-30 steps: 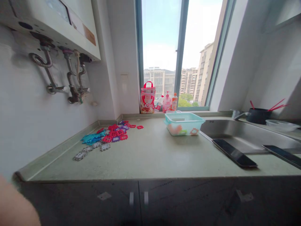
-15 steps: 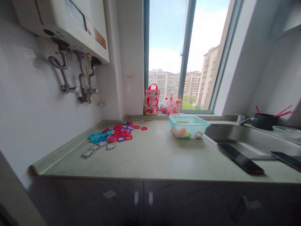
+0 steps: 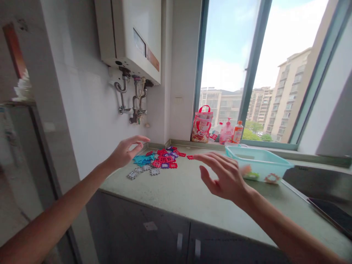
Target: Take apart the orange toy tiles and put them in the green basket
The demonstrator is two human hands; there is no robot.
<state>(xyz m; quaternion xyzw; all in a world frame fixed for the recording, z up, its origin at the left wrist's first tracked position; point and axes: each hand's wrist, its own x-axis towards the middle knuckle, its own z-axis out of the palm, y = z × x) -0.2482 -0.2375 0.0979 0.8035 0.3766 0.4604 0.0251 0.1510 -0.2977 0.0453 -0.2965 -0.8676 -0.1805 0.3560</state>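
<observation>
A loose pile of flat plastic building pieces lies at the counter's back left corner: red pieces (image 3: 165, 158), blue pieces (image 3: 143, 160), grey pieces (image 3: 139, 171) and some purple ones. My left hand (image 3: 127, 151) hovers just left of the pile, thumb and fingers apart, holding nothing. Above the counter, right of the pile, my right hand (image 3: 222, 176) reaches in with its fingers stretched and the thumb apart, also without anything in it. Its fingertips appear close to a single red piece (image 3: 190, 157). Behind that hand stands a light green plastic basin (image 3: 264, 161) with a printed pattern.
A sink (image 3: 321, 183) lies to the right, with a dark phone (image 3: 331, 214) at its edge. On the windowsill stand a red and white bag (image 3: 202, 126), a pink pump bottle (image 3: 227, 132) and an orange bottle (image 3: 237, 132). A water heater (image 3: 129, 40) hangs above left.
Both my hands have come into view from below and reach over the counter. The view has turned left, so the pile and the basin appear farther right.
</observation>
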